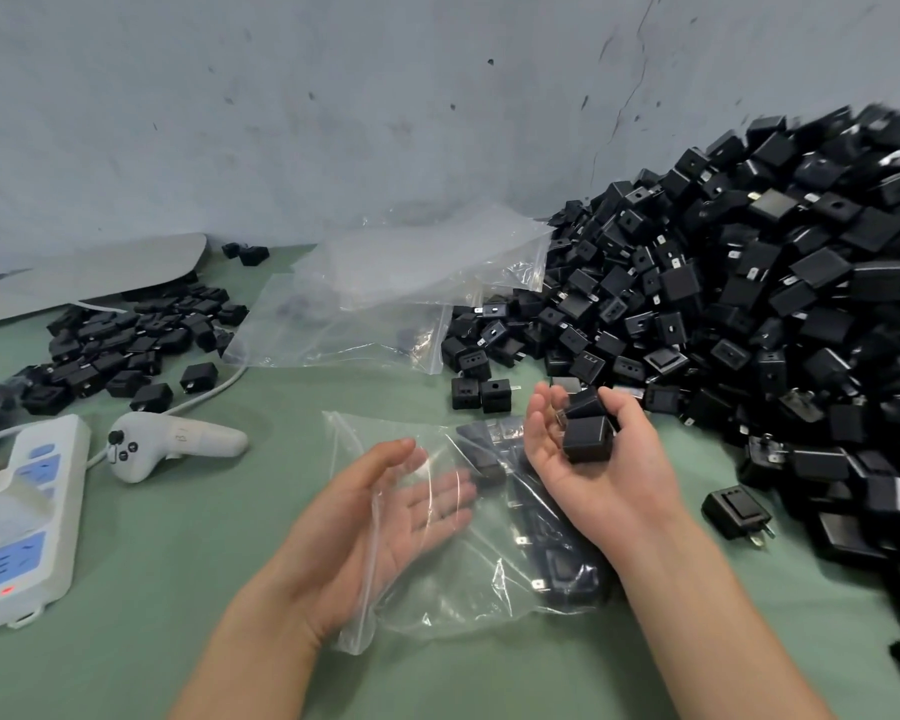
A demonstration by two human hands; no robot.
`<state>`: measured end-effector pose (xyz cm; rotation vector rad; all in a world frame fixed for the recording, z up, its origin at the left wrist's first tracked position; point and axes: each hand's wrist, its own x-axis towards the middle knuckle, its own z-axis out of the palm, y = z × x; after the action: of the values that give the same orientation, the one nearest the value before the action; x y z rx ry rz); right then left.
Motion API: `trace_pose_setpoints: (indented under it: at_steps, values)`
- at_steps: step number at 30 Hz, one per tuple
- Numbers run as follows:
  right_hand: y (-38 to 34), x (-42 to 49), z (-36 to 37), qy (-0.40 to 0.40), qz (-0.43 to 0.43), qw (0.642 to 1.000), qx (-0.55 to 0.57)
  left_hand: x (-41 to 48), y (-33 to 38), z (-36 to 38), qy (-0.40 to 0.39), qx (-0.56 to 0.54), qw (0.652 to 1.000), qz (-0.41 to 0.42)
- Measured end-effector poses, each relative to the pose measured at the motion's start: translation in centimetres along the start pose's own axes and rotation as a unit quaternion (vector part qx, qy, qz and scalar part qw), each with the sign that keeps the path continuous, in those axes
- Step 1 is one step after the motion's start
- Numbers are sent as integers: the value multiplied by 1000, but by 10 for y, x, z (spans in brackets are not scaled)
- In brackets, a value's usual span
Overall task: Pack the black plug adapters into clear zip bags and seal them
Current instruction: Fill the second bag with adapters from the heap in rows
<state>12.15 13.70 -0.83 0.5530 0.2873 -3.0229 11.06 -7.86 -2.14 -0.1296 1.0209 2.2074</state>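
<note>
The left hand (385, 517) lies open, its straight fingers slipped into a clear zip bag (437, 605) on the green desk (126, 667). Just beside it, the right hand (588, 475) is palm up and curls round a few black plug adapters (588, 433), with more in the bag below. Left of both hands, a white controller (178, 444) bears a handwritten mark too faint to read.

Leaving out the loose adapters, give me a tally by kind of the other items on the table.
Power strip: 1
Handheld controller: 1
Grey board: 1
Zip bag being filled: 1
Total: 4
The spare bags at the back overlap, so I cannot count them. The adapters are left out as asked.
</note>
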Motion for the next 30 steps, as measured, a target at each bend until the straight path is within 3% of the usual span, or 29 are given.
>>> trace_pose_setpoints:
  at_steps: [4,7,10,12,14,17,19,23,24,28,30]
  values:
    - [0,-1,1,1,2,1000,-19,-6,5,3,24,-2,1000,20]
    - [1,-1,3,2,7,997,-77,-19,20,-1,149,91,983,59]
    - [3,-4,6,-32,12,985,-170,-31,37,-12,339,253,886,191]
    - [7,-9,9,-79,22,968,-238,-41,42,-8,393,298,825,276]
    - [13,-14,13,-128,39,940,-314,-49,38,6,348,360,799,332]
    - [29,-19,17,-156,28,887,-435,-53,19,36,219,464,786,345]
    - [39,-19,17,-153,-27,827,-540,-51,6,49,163,470,807,317]
    - [50,-17,12,-151,-199,587,-770,-46,-3,50,159,369,893,203]
    - [51,-16,10,-157,-227,543,-793,-46,-3,47,163,337,908,186]
    - [66,-16,7,-191,-252,480,-818,-47,0,32,162,237,942,173]
    - [65,-16,8,-190,-248,503,-806,-50,8,23,186,218,939,191]
